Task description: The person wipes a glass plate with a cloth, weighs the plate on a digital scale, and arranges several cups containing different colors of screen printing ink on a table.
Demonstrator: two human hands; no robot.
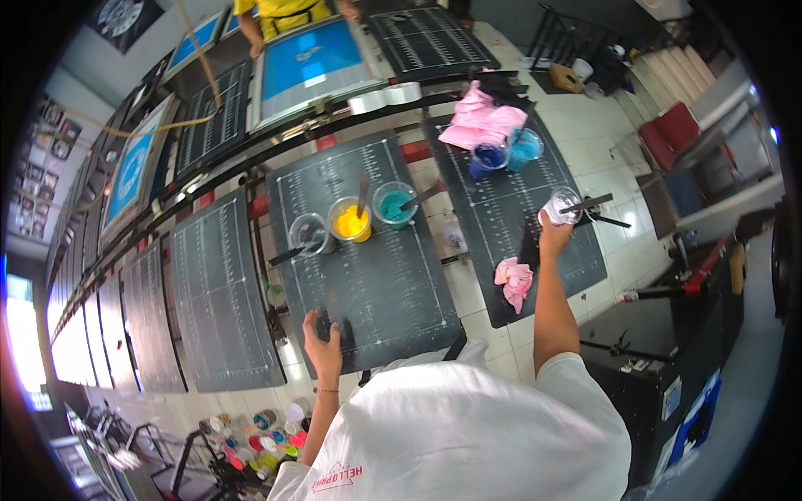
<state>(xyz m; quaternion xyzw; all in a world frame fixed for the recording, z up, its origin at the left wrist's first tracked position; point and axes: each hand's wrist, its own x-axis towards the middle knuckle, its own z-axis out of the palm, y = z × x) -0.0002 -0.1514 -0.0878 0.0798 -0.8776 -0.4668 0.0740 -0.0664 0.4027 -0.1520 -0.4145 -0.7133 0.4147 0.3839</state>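
My right hand (553,237) is stretched out to the right, its fingers wrapped round a clear plastic cup (561,209) of white ink. A dark spatula (589,203) leans out of that cup. Over the near edge of the middle black board (368,292), my left hand (323,344) hovers with its fingers apart and nothing in them. Farther up this board stand a cup with grey residue (312,235), a cup of yellow ink (351,221) and a cup of teal ink (394,205), each with a spatula. A crumpled pink cloth (515,282) lies on the right board (493,225).
Pink fabric (483,117), a dark blue cup (487,159) and a light blue cup (525,149) crowd the right board's far end. Beyond the rail, a person in yellow (288,15) stands behind a blue screen frame (309,63). Several ink tubs (259,438) sit low at left.
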